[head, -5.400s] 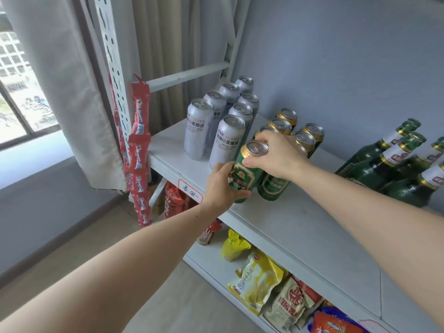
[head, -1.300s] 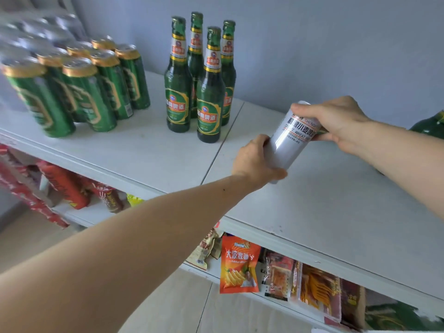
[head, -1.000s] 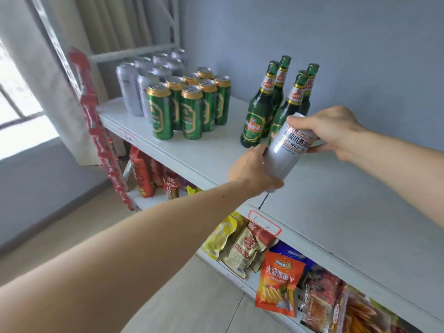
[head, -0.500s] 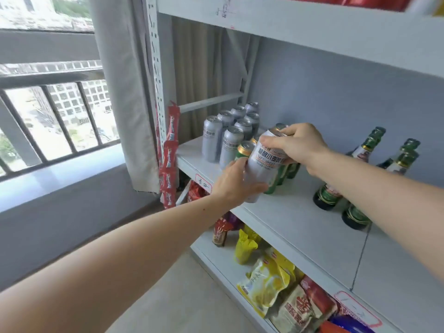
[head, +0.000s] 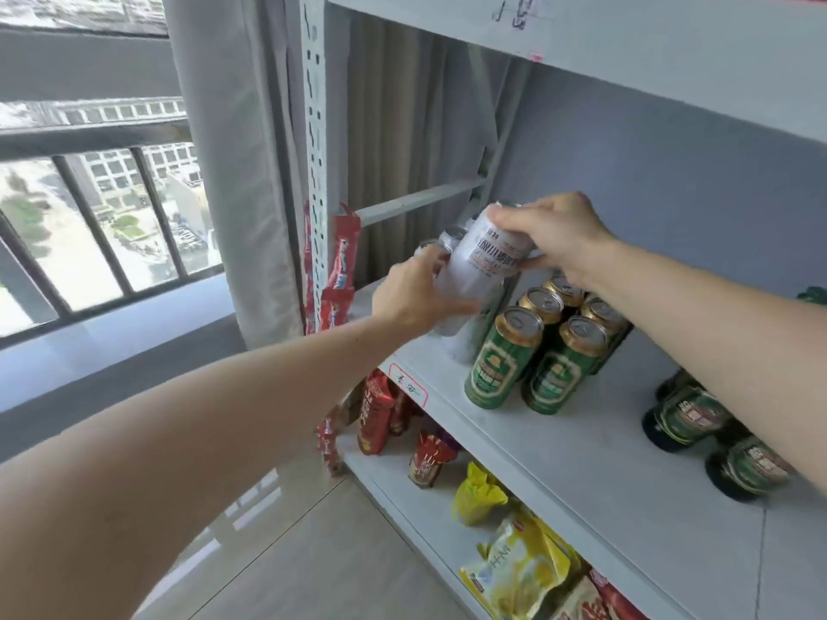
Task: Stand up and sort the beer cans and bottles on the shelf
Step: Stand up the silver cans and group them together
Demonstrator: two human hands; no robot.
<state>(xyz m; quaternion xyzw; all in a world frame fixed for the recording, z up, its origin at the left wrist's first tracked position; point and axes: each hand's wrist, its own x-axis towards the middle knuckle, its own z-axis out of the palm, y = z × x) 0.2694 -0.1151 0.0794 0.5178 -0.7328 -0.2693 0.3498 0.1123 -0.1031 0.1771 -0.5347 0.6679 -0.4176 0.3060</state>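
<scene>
A tall silver beer can (head: 481, 266) is tilted in the air above the shelf's left end. My left hand (head: 414, 295) grips its lower part and my right hand (head: 552, 232) grips its top. Other silver cans (head: 432, 248) stand behind it, mostly hidden by the held can and my hands. Several green cans with gold tops (head: 503, 360) stand upright just to the right. At the right edge, dark green beer bottles (head: 684, 413) stand on the white shelf (head: 581, 445), their necks hidden behind my right forearm.
A perforated white upright post (head: 315, 149) and red snack strips (head: 344, 261) bound the shelf's left end. An upper shelf board (head: 626, 33) hangs overhead. Snack bags (head: 514, 570) fill the lower shelf. A grey curtain (head: 232, 163) and barred window (head: 89, 208) lie left.
Both hands have carried the silver can left from the bottles' side to above the silver cans at the shelf's left end, and my view has swung left and up.
</scene>
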